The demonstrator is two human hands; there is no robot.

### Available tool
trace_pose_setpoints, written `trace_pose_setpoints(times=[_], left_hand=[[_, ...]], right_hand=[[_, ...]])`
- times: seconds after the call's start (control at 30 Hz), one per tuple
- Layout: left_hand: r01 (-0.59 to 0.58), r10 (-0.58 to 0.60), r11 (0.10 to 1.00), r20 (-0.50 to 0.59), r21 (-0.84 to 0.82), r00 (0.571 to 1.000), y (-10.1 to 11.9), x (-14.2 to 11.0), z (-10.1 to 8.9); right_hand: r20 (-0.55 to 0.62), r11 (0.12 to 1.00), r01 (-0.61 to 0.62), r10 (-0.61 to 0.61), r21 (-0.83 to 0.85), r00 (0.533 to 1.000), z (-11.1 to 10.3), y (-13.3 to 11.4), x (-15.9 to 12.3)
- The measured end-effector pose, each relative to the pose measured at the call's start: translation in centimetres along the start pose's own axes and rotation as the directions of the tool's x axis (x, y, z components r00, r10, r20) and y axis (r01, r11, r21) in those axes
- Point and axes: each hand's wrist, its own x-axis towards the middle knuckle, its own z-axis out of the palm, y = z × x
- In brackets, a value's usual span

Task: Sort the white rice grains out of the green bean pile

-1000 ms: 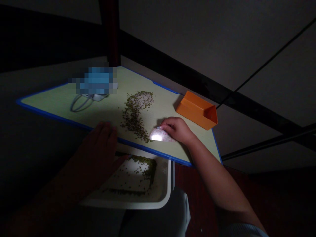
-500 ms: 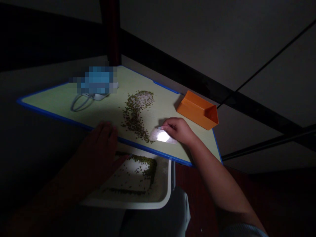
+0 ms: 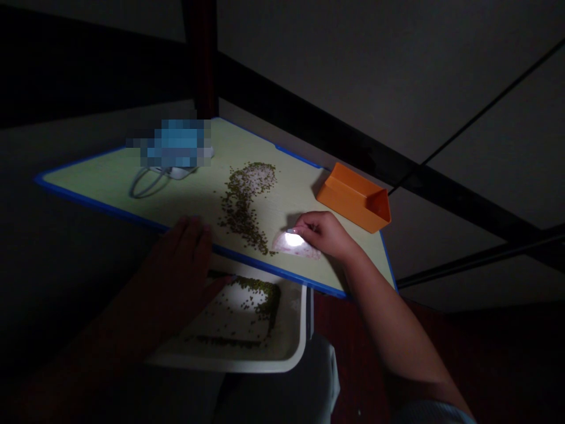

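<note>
My right hand point(image 3: 324, 234) pinches a shiny pale card-like scraper point(image 3: 295, 244) that lies flat on the yellow-green tabletop point(image 3: 110, 179), just right of a curved trail of green beans point(image 3: 241, 206). My left hand point(image 3: 179, 268), dark in shadow, grips the near-left rim of a white tray point(image 3: 282, 359) held below the table's blue front edge. The tray carries several green beans point(image 3: 258, 294). At the trail's far end lies a patch of whitish grains point(image 3: 258, 174).
An orange box point(image 3: 355, 197) stands at the table's right corner. A white device with a looped cable point(image 3: 152, 176) lies at the back left, partly blurred out. Dark beams cross behind the table. The room is dim.
My right hand has tipped the scraper flatter on the table and drawn it slightly right of the beans. My left hand and the tray have hardly moved.
</note>
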Motion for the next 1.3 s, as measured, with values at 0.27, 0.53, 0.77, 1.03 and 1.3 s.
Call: trace_pose_setpoints(times=[0.27, 0.53, 0.77, 1.03, 1.3], left_hand=[[-0.048, 0.05, 0.996, -0.026, 0.078, 0.998, -0.3, -0.1, 0.2], [0.008, -0.008, 1.0, -0.028, 0.005, 1.0, -0.1, -0.1, 0.1], [-0.014, 0.014, 0.999, -0.015, 0.036, 1.0, -0.2, -0.2, 0.2], [0.009, -0.01, 0.999, -0.03, -0.04, 1.0, 0.1, 0.0, -0.4], [0.002, -0.002, 0.999, 0.013, -0.043, 1.0, 0.2, -0.1, -0.7]], right_hand=[[0.015, 1.0, 0.012, -0.013, 0.023, 1.0, 0.3, -0.4, 0.0], [0.002, 1.0, -0.016, 0.016, -0.011, 1.0, 0.4, -0.4, 0.1], [-0.019, 1.0, -0.007, 0.007, -0.018, 1.0, 0.7, -0.4, 0.3], [0.002, 1.0, 0.011, -0.011, 0.011, 1.0, 0.6, -0.5, 0.2], [0.003, 1.0, 0.013, -0.013, -0.017, 1.0, 0.7, -0.5, 0.3]])
